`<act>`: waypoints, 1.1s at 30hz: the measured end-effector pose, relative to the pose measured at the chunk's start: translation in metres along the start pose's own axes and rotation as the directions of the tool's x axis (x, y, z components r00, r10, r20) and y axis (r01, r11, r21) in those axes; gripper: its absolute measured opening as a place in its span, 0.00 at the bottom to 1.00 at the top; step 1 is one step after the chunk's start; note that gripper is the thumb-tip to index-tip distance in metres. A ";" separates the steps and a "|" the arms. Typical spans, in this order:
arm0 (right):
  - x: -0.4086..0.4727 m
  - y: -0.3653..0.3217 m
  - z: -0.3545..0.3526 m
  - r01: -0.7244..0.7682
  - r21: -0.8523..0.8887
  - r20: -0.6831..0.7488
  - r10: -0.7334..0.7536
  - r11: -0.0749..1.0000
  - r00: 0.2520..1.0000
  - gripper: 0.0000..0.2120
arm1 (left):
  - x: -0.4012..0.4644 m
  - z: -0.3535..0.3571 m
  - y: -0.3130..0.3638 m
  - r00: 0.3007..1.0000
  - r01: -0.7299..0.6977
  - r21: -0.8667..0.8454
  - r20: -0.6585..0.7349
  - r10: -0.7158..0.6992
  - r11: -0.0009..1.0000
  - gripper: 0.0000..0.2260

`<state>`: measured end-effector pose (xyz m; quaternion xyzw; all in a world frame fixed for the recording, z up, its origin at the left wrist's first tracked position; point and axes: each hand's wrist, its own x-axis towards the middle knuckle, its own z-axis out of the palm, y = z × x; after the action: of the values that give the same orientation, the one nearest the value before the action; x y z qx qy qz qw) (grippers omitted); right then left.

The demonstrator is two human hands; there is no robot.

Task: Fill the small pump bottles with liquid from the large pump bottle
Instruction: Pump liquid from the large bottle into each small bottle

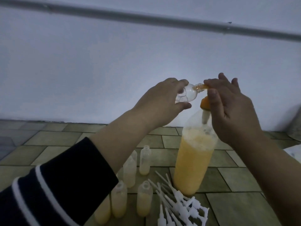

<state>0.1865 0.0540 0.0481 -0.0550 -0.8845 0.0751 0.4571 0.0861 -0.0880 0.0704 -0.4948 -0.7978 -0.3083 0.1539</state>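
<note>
Item 1, large pump bottle (193, 160): standing upright on tiled floor (236, 176), clear w/ orange liquid filling approx. lower two-thirds, foam showing at liquid line, orange pump head (204, 103) on top; serving as landmark for all entries below. Item 2, small clear bottle (74, 95): being held tilted nearly horizontal above and left of landmark's pump head, open neck pointing right and meeting the orange nozzle; looking empty. Item 3, left hand (162, 101): grip wrapping round body of small clear bottle, thumb underneath, fingers over top; dark sleeve w/ white stripes (48, 193) trailing toward lower left. Item 4, right hand (232, 110): sitting directly over landmark's pump head, fingers mostly straight and pressing on the pump top and nozzle, grip not curling round anything as far as visible; wrist partly hiding landmark's shoulder. Item 5, group of small bottles (145, 162): standing uncapped on floor left of landmark's base, each partly filled w/ pale orange liquid; exact count hard to tell, arm covering some. Item 6, pile of white pump tops w/ dip tubes (179, 204): lying loose on floor just in front of landmark's base, slightly left. Item 7, pale wall (146, 54) behind landmark, grey pipe (146, 17) running across it high up.
</note>
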 end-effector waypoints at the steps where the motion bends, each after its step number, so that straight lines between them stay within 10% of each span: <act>1: 0.003 0.000 -0.003 0.012 -0.001 -0.005 -0.012 1.000 1.000 0.29 | 0.001 -0.002 0.001 1.000 -0.006 0.001 -0.015 0.006 1.000 0.23; 33: -0.003 0.003 0.002 -0.049 0.094 -0.106 0.059 0.994 0.993 0.26 | 0.005 -0.001 0.011 1.000 0.007 -0.017 0.015 -0.007 1.000 0.18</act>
<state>0.1868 0.0564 0.0446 -0.0620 -0.8521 0.1246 0.5045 0.0937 -0.0812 0.0775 -0.4956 -0.7980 -0.3117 0.1429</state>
